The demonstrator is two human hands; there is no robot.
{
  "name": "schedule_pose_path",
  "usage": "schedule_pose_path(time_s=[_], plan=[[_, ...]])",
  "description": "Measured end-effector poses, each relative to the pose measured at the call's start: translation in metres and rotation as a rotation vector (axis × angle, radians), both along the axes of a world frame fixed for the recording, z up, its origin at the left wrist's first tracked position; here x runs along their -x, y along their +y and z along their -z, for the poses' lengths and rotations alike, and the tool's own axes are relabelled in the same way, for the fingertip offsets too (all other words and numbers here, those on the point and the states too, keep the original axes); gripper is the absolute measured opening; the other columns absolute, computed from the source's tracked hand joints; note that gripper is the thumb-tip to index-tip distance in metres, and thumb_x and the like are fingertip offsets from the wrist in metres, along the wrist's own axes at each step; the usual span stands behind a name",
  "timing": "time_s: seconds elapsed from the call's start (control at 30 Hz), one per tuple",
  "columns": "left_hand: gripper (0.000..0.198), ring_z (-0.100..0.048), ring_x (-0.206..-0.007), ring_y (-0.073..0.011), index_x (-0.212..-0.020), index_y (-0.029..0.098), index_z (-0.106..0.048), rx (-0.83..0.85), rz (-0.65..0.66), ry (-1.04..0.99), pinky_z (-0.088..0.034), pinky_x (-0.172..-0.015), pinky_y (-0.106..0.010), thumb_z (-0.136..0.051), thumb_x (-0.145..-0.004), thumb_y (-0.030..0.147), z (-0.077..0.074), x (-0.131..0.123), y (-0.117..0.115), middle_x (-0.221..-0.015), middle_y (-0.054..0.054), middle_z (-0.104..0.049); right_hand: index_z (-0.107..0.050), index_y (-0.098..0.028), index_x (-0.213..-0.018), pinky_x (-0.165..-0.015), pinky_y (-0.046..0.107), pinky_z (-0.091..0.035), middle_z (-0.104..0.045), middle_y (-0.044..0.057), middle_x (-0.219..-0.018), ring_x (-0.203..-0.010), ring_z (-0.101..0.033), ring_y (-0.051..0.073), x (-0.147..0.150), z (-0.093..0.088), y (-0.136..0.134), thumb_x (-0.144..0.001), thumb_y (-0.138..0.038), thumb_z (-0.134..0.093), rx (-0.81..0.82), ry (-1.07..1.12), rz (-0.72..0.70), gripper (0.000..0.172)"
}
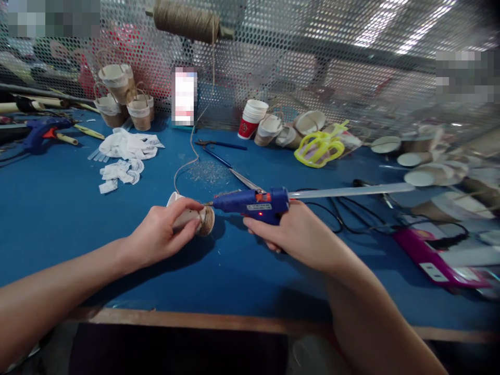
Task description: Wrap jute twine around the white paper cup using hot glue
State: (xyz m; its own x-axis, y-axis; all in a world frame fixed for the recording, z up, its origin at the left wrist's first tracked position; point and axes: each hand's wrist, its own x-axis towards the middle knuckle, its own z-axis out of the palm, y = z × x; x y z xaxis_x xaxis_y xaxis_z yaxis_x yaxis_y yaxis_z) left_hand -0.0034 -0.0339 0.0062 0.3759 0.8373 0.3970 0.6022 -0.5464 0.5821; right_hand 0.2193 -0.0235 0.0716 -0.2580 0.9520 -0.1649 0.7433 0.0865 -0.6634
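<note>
My left hand point(166, 229) grips a small white paper cup point(183, 221) lying on its side, its base end to the right. Twine point(207, 221) is wound around that base end. A strand runs from the cup up to a twine spool point(185, 22) on the mesh. In my right hand point(291, 229) is a blue hot glue gun point(250, 201), its small red light lit. The nozzle points left and meets the twine-wrapped end, or sits just by it; I cannot tell which. A long clear glue stick point(351, 191) sticks out of the gun's back.
Twine-wrapped cups with handles point(139, 112) stand at the back left, near white fabric pieces point(130, 145). Pliers point(221, 144) and scissors point(245, 178) lie mid-table. Red cups point(249, 125), a yellow plastic item point(318, 150), black cable point(339, 219) and a purple power strip point(433, 255) are rightward.
</note>
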Motion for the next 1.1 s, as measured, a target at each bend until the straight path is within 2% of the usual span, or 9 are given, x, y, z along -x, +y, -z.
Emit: schedule_pose_path(time_s=[0.2, 0.5, 0.7, 1.1], plan=[[0.022, -0.067, -0.070, -0.0142, -0.104, 0.015, -0.053, -0.016, 0.046, 0.013, -0.049, -0.060, -0.022, -0.047, -0.084, 0.021, -0.001, 0.001, 0.002, -0.092, -0.007, -0.069, -0.053, -0.017, -0.060, -0.039, 0.019, -0.038, -0.050, -0.005, -0.041, -0.037, -0.047, 0.008, -0.002, -0.002, 0.002, -0.074, -0.035, -0.055, 0.059, 0.045, -0.015, 0.023], [0.021, -0.068, -0.080, -0.0158, -0.103, 0.015, -0.053, -0.050, 0.089, 0.016, -0.051, -0.067, -0.022, -0.047, -0.084, 0.020, -0.003, 0.004, 0.003, -0.097, -0.009, -0.069, -0.053, -0.016, -0.054, -0.041, 0.019, -0.038, -0.050, -0.003, -0.039, -0.037, -0.046, 0.007, -0.006, -0.005, 0.002, -0.074, -0.035, -0.054, 0.056, 0.036, -0.043, 0.028], [0.019, -0.067, -0.071, -0.0133, -0.100, 0.014, -0.054, -0.082, 0.053, 0.016, -0.050, -0.062, -0.019, -0.048, -0.083, 0.021, -0.004, 0.003, 0.003, -0.089, -0.006, -0.070, -0.054, -0.016, -0.052, -0.039, 0.019, -0.037, -0.050, -0.003, -0.039, -0.035, -0.046, 0.007, -0.009, -0.002, 0.002, -0.073, -0.035, -0.055, 0.053, 0.054, -0.050, 0.029], [0.020, -0.064, -0.063, -0.0114, -0.101, 0.016, -0.054, -0.059, 0.053, 0.006, -0.048, -0.056, -0.019, -0.048, -0.083, 0.022, -0.002, 0.003, 0.003, -0.083, -0.004, -0.069, -0.057, -0.015, -0.053, -0.037, 0.019, -0.036, -0.050, -0.002, -0.039, -0.035, -0.046, 0.007, -0.011, -0.007, 0.001, -0.071, -0.037, -0.057, 0.088, 0.008, -0.031, 0.029]])
